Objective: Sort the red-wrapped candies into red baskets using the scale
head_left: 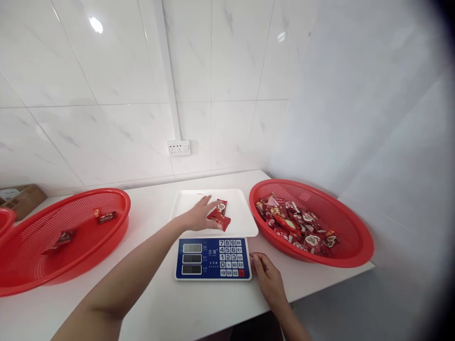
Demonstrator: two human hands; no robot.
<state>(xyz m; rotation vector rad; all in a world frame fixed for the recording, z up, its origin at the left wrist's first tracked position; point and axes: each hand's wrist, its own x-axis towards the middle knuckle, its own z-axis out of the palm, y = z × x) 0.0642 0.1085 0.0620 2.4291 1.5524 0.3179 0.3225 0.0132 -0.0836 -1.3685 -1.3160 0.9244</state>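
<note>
My left hand (197,215) reaches over the white weighing tray (245,227) of a digital scale, its fingers spread. Beside and partly under the fingers lie red candy packets: one with a pale label (222,206) and one plain red (224,221). Whether the fingertips touch them I cannot tell. My right hand (267,274) rests on the table with curled fingers, close against the right side of the scale's blue keypad panel (212,258); nothing shows in it. The panel carries number keys and three small displays, whose digits are too faint to read surely.
To the right, a red perforated basket (362,237) holds many wrapped sweets (298,225). Another red basket (117,222) at left has a few packets inside. Behind it sits a cardboard box (30,201). A tiled wall with a socket (179,148) bounds the white table (152,293).
</note>
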